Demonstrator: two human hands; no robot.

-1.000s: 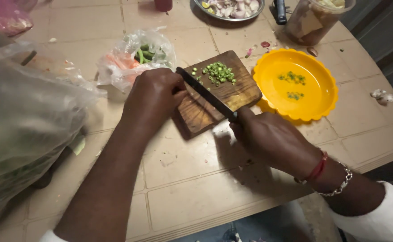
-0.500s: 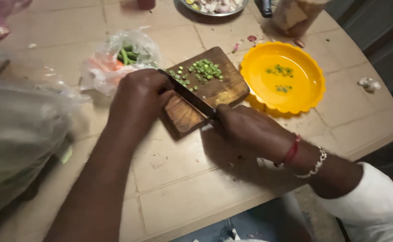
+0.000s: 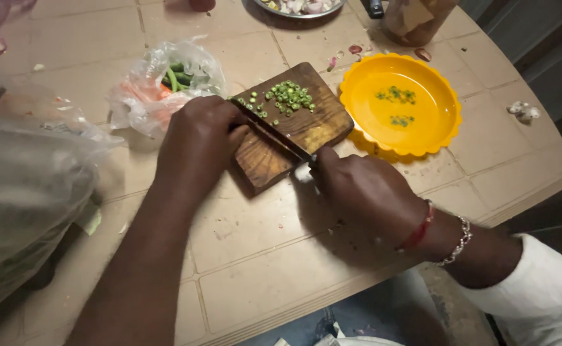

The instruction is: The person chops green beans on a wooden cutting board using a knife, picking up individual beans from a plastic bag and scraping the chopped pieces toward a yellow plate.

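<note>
Head view: compared with a second ago, the pile of chopped green chilli pieces (image 3: 289, 97) on the wooden cutting board (image 3: 306, 131) is looking a little larger and more spread out, and both hands are sitting in nearly the same places on the board's near-left side. The knife (image 3: 274, 131) is lying at much the same slant as before, so the slicing is judged to be going on in short strokes, with more small green rounds gathering on the far part of the board.

The left hand (image 3: 198, 144) is resting knuckles-up on the left corner of the board, its fingers curled under and pressed together. Whatever piece they are pinning is hidden beneath them, so I cannot tell what it is. The right hand (image 3: 364, 189) is gripping the knife's handle with its fingers wrapped tight, wrist low over the table (image 3: 262, 269), with a red thread and a chain bracelet at the wrist. The dark blade is running diagonally from that hand up-left to just beside the left knuckles.

Just right of the board a yellow plate (image 3: 438, 134) is holding a few green bits. Behind the left hand a clear plastic bag of vegetables (image 3: 159, 86) is lying open.
</note>
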